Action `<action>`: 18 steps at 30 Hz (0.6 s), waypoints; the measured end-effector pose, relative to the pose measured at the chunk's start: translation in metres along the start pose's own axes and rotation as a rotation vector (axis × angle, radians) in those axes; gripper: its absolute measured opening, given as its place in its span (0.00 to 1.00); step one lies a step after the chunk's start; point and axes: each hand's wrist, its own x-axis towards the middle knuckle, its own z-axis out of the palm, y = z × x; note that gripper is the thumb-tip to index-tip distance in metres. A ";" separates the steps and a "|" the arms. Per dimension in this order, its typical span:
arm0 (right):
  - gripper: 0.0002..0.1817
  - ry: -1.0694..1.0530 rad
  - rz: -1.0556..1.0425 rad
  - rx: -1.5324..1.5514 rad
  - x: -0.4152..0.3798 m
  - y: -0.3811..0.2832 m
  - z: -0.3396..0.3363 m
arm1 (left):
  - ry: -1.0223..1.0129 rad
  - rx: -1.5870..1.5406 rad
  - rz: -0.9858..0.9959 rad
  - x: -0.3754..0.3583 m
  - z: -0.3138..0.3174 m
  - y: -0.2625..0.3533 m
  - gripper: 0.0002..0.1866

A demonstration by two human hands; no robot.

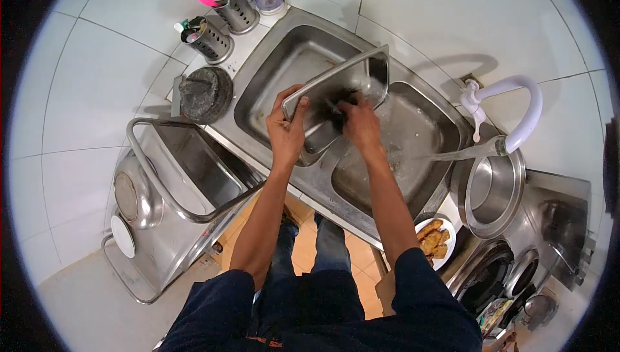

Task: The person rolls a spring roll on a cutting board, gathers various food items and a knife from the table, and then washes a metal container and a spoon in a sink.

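Observation:
My left hand [287, 129] grips the near left rim of a rectangular stainless steel pan [314, 97], thumb on the inside and fingers behind. The pan is tilted up over the divider between the two sink basins. Inside it, my right hand [360, 119] is closed on a dark scouring pad [338, 114], pressed against the pan's inner wall; its shape is partly hidden by the fingers. Water runs from the white faucet [531, 119] into the right sink basin [413, 152], to the right of my right hand. The left sink basin [271, 68] lies behind the pan.
A stone mortar [205, 95] and two perforated utensil holders [237, 13] stand left of the sink. Farther left, a metal rack [169, 200] holds pans and a bowl [132, 190]. At right are a metal pot [494, 187] and a plate of fried food [437, 241].

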 end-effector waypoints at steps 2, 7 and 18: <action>0.20 0.129 0.098 0.087 0.002 0.016 0.006 | 0.006 0.030 0.083 -0.001 -0.005 0.004 0.11; 0.17 0.443 0.463 0.615 -0.015 0.062 0.038 | 0.004 0.327 0.500 -0.001 -0.018 0.017 0.16; 0.32 -0.091 0.560 0.372 -0.136 0.247 0.084 | 0.077 0.416 0.539 0.003 -0.044 0.014 0.14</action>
